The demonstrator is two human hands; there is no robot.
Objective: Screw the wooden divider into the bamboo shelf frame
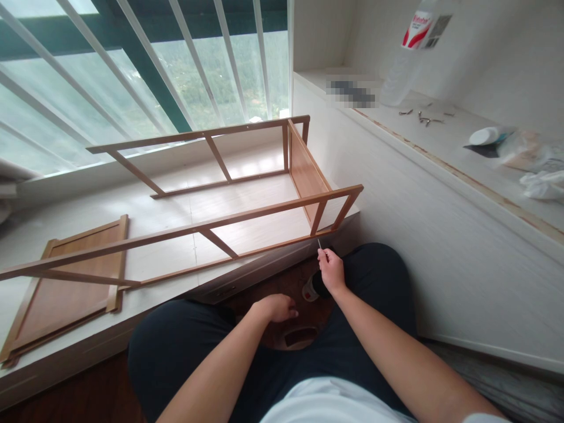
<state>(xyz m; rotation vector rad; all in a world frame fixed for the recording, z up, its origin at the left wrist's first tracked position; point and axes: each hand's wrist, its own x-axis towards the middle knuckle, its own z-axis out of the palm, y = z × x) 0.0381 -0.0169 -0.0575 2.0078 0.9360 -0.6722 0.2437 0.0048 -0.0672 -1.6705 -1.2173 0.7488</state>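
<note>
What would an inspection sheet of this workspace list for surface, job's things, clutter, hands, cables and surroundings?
Surface: pale window ledge carrying the woodwork.
Job's things: near side frame and far side frame, with an end panel between them at the right; a second panel lies flat at the left.
Clutter: clear bottle, small metal fasteners and crumpled plastic on the side counter; one pixelated item, unidentifiable.
Hands: right fingers pinch a thin metal tool near the near frame's lower rail, contact unclear; left hand loosely curled, nothing seen in it.
Cables: nothing seen.
Surroundings: barred window behind the ledge.
</note>
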